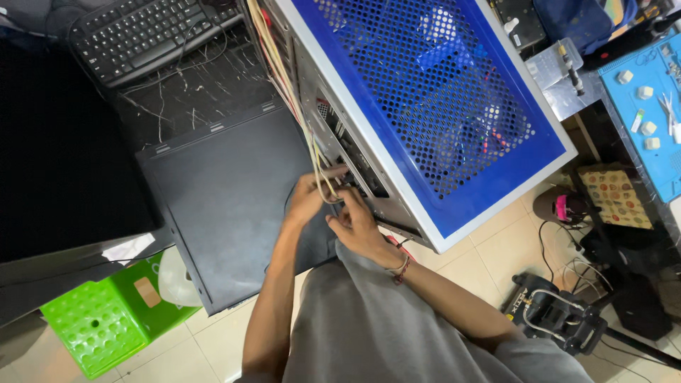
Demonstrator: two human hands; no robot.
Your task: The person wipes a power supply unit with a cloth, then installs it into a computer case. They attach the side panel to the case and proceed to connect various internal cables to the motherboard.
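Note:
A desktop computer case (pixel 397 85) with a blue perforated panel and pale frame stands tilted in front of me, its open side facing left. A bundle of cream and yellow cables (pixel 298 99) runs down that open side. My left hand (pixel 306 200) pinches the lower end of the cables at the case opening. My right hand (pixel 358 223), with a thread bracelet on the wrist, reaches into the same opening beside it; its fingertips are hidden inside the case.
A dark removed side panel (pixel 227 206) lies flat left of the case. A black keyboard (pixel 142 35) sits at the top left, a green plastic stool (pixel 106 319) at the bottom left. A blue work mat (pixel 649 106) with small parts lies right, and cables and a power supply (pixel 560 315) on the tiled floor.

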